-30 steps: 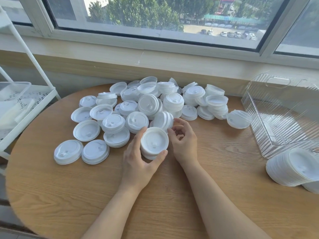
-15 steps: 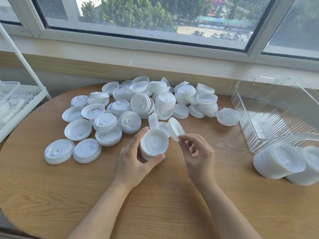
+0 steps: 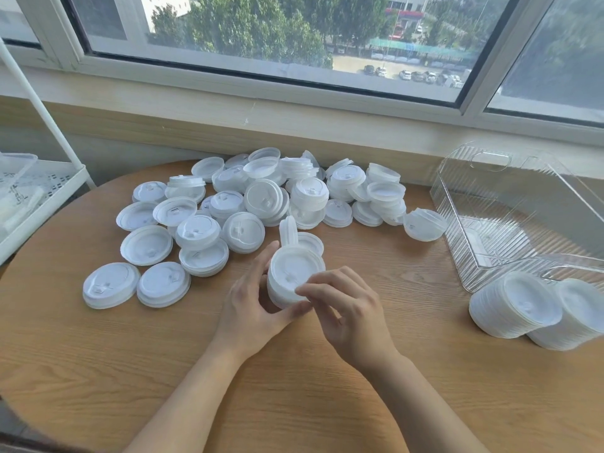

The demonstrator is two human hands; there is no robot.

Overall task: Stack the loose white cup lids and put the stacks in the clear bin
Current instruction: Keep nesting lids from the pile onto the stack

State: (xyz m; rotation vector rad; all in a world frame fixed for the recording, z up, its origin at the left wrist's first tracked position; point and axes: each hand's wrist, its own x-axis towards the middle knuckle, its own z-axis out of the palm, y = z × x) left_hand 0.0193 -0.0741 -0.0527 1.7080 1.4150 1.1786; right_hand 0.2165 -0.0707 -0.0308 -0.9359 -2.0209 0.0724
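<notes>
A short stack of white cup lids (image 3: 292, 273) stands at the middle of the round wooden table (image 3: 98, 371). My left hand (image 3: 253, 308) grips the stack from its left side, thumb under the near edge. My right hand (image 3: 346, 308) has its fingertips pinching the top lid's near right rim. Behind them lies a wide heap of loose white lids (image 3: 261, 197), some flat, some on edge. The clear ribbed bin (image 3: 510, 223) stands at the right. Two finished lid stacks (image 3: 519, 308) lie on their sides in front of it.
A white wire shelf (image 3: 39, 197) stands beyond the table's left edge. The window sill and wall run close behind the lid heap and the bin. Bare table wood stretches along the near side below my forearms.
My right hand took a lid from the heap and brought it down onto the stack held by my left hand. The stack has stayed in place.
</notes>
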